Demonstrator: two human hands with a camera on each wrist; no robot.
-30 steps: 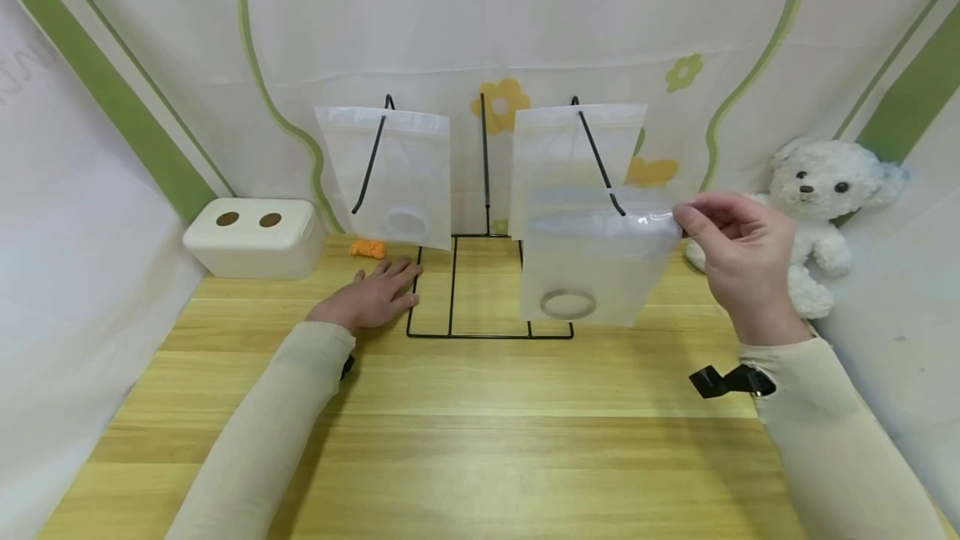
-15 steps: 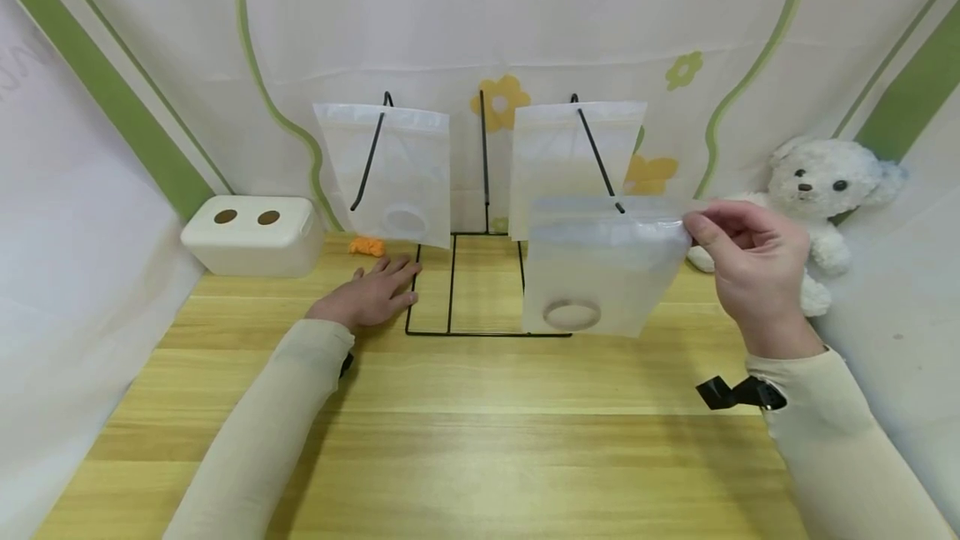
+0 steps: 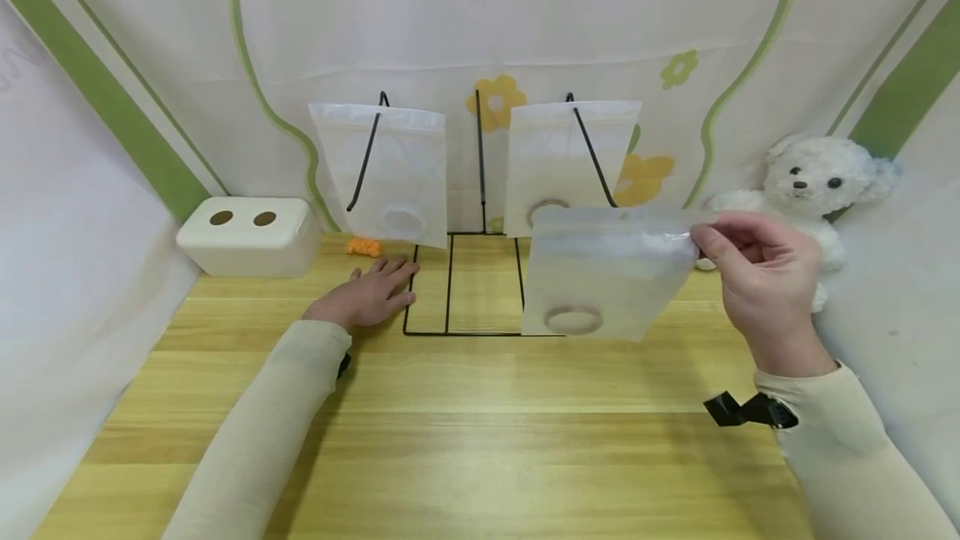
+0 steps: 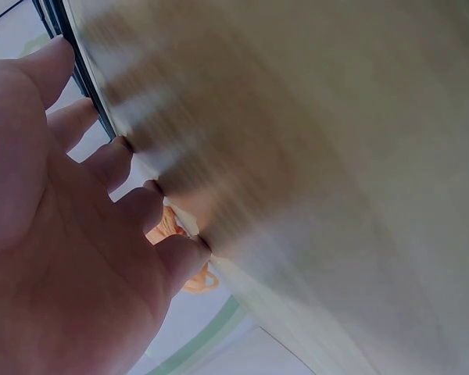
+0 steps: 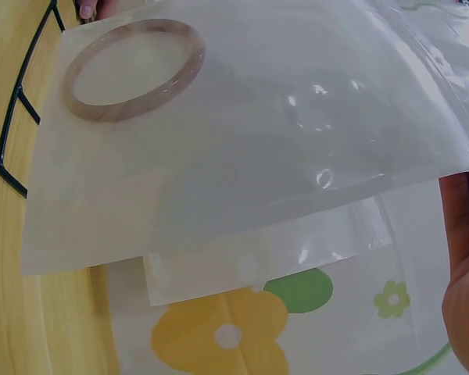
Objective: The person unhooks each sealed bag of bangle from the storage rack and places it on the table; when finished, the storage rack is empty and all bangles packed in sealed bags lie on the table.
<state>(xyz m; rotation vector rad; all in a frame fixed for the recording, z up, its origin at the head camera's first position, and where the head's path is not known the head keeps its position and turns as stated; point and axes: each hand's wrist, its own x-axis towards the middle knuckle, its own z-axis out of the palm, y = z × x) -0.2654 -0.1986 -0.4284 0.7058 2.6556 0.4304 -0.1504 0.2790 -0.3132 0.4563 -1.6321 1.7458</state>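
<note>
My right hand [image 3: 761, 282] pinches the upper right corner of a frosted zip bag [image 3: 607, 277] between thumb and fingers. A brownish bangle [image 5: 129, 111] lies at the bottom of this bag, shown in the right wrist view. The bag's top edge and small hole overlap the tip of the right hook [image 3: 592, 152] of a black wire rack [image 3: 450, 290]. Behind, a second bag [image 3: 558, 157] hangs on that hook with a ring shape inside. My left hand [image 3: 363, 294] lies palm down on the table, fingers spread, fingertips at the rack's left base bar.
Another frosted bag [image 3: 390, 165] hangs on the rack's left hook. A white box [image 3: 247, 244] with two brown-looking holes stands at left, beside a small orange object [image 3: 364, 247]. A white teddy bear [image 3: 810, 190] sits at right, against the patterned curtain [image 3: 420, 15].
My right hand has moved right and slightly down with the bag, whose top now sits at the hook's tip. The ring in the bag behind has come into view. My left hand stays put.
</note>
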